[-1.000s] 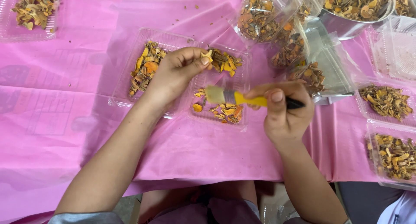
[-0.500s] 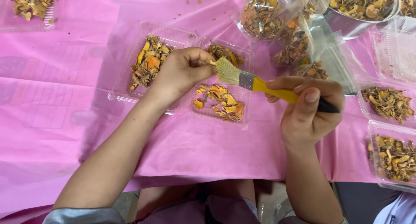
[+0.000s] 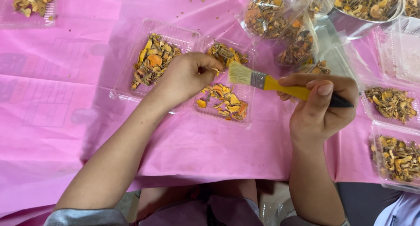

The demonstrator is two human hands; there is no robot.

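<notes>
My left hand (image 3: 186, 76) pinches a small dried orange-yellow piece (image 3: 215, 70) over an open clear plastic clamshell box (image 3: 183, 34). The box's left half holds a heap of dried slices (image 3: 153, 62); its right half holds scattered orange chips (image 3: 224, 101). My right hand (image 3: 321, 108) grips a yellow-handled paintbrush (image 3: 280, 87) with a black end. The pale bristles (image 3: 239, 73) point left and touch the piece at my left fingertips.
A pink plastic sheet (image 3: 65, 95) covers the table. Filled clear boxes (image 3: 391, 102) lie along the right edge, one more box (image 3: 30, 3) at the far left. Clear bags of dried slices (image 3: 267, 12) and a metal bowl (image 3: 365, 7) stand at the back right.
My right hand has swung the brush up and to the right, from lying across the box to bristles at my left fingertips. My left hand has stayed over the box.
</notes>
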